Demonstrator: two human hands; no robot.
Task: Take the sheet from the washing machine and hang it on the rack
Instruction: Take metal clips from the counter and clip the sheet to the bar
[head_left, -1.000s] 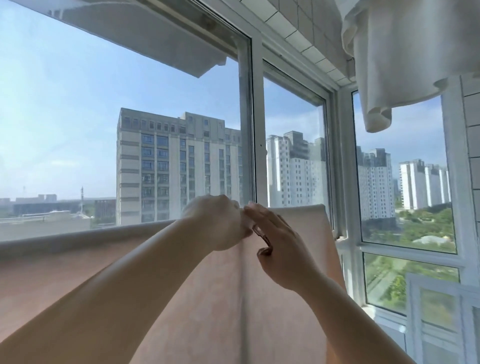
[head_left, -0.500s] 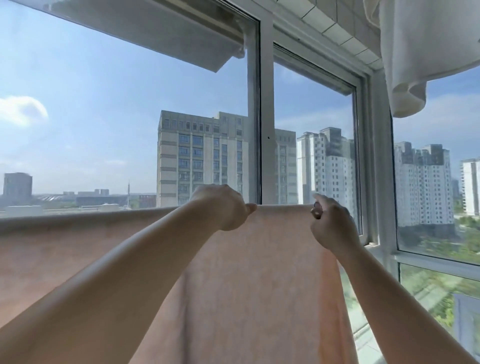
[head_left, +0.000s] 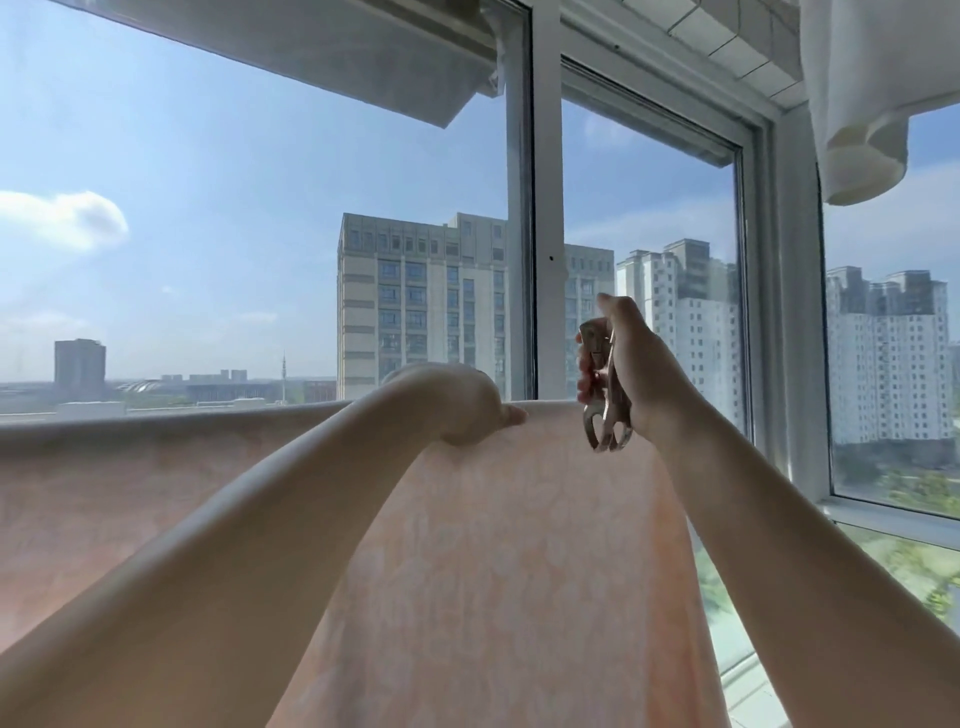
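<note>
Fingers of the right hand (head_left: 641, 374) are curling round a metal clip (head_left: 602, 395), squeezing its handles while the clip's rounded end is pointing down, just above the top fold of the sheet (head_left: 519, 545). Whether the clip's tips are touching the cloth cannot be told. At about nine o'clock from that hand, the left hand (head_left: 457, 402) is lying over the same top fold, its fingers bending over the far side and its thumb pressing along the near edge, so it is gripping the sheet there. Both bare forearms are reaching up from the lower corners of the view.

The sheet, pale peach with a faint leafy pattern, is hanging draped over a horizontal line that is running from nine o'clock to the centre, and its near panel is falling toward six o'clock. The bar beneath it is hidden by the cloth.

A white cloth (head_left: 883, 93) is hanging at one o'clock, well apart from the hands. Beyond the sheet, the window frame (head_left: 545, 208) is standing at twelve o'clock, with tall buildings (head_left: 415, 301) and blue sky showing through the glass.
</note>
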